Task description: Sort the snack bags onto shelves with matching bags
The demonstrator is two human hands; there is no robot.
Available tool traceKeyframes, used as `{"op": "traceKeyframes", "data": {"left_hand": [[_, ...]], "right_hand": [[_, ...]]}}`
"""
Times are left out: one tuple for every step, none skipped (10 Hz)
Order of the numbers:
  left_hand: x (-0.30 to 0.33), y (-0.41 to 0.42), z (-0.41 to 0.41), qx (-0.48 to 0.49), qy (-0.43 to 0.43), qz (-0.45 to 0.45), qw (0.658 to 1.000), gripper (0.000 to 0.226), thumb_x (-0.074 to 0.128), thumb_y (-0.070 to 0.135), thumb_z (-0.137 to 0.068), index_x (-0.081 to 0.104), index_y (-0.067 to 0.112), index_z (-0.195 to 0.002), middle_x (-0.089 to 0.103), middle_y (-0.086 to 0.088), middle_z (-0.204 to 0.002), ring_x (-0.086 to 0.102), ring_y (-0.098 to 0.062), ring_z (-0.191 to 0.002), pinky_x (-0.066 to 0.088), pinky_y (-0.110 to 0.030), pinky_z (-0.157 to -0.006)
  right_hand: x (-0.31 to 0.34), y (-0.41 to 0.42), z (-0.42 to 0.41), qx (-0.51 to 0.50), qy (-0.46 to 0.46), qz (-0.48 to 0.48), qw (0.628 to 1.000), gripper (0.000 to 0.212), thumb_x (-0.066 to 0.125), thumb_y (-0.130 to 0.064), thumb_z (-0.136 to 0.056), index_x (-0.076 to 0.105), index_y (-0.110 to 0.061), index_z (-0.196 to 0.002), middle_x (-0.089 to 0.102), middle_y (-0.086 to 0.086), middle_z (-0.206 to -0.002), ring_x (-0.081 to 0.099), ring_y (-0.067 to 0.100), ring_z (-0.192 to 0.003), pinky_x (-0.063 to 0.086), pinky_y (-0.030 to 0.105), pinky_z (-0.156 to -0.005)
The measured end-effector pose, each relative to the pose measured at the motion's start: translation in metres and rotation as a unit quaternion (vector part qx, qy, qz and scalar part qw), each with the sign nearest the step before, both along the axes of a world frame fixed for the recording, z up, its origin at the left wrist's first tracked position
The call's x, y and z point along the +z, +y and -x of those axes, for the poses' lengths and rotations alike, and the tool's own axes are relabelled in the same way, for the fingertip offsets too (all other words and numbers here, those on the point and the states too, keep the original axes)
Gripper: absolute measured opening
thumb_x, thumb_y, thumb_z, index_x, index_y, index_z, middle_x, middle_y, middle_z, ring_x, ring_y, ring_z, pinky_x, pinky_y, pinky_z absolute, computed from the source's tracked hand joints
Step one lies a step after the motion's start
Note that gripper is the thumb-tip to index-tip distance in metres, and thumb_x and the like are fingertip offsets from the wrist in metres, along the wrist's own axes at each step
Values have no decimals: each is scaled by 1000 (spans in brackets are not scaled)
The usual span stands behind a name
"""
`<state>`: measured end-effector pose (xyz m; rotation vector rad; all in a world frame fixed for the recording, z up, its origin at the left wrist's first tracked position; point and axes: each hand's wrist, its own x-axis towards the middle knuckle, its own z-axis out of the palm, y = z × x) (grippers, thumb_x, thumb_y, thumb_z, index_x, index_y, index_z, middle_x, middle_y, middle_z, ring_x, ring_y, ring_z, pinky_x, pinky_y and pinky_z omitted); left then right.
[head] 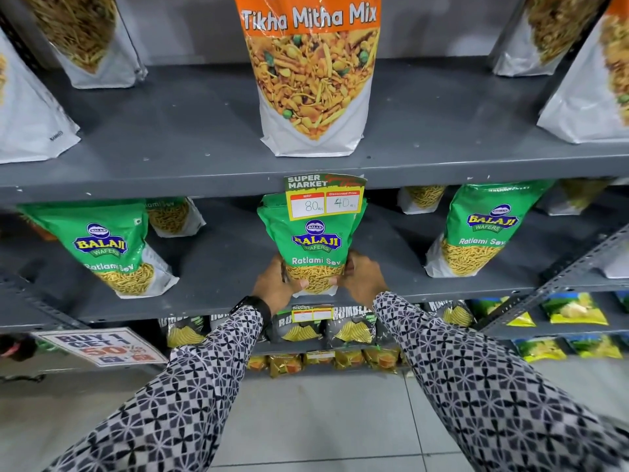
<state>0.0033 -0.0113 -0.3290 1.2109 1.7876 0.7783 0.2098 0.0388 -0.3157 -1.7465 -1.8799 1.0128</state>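
A green Ratlami Sev bag (315, 243) stands upright at the front middle of the second grey shelf (221, 267). My left hand (277, 284) grips its lower left side and my right hand (360, 279) grips its lower right side. Matching green Ratlami Sev bags stand on the same shelf at the left (115, 247) and at the right (476, 229). On the shelf above, an orange Tikha Mitha Mix bag (311, 80) stands in the middle.
A price tag (325, 197) reading 80 and 40 hangs from the upper shelf edge over the held bag's top. White bags flank the upper shelf. Black chip bags (350, 327) and yellow-green packets (575, 308) fill the lower shelves. A promo sign (102, 347) sits low left.
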Motion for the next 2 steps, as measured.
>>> {"op": "traceKeyframes", "data": {"left_hand": [[6,-9,-1,6,7,-9,1000,63,84,26,-87,49,24,-138,72,-2,-135,69,-27,-125,54,-47,-110],[32,-38,-4,28,7,-49,998,78,82,27,-89,40,24,-155,65,-3,-148,63,-28,-135,50,-41,-111]], "right_hand": [[6,-6,0,13,-10,5,1000,57,90,-28,-78,63,-13,-125,78,11,-120,74,34,-111,60,44,-95],[29,-30,-8,-27,9,-19,999,77,89,-32,-79,53,-15,-145,70,14,-138,68,35,-125,57,48,-103]]}}
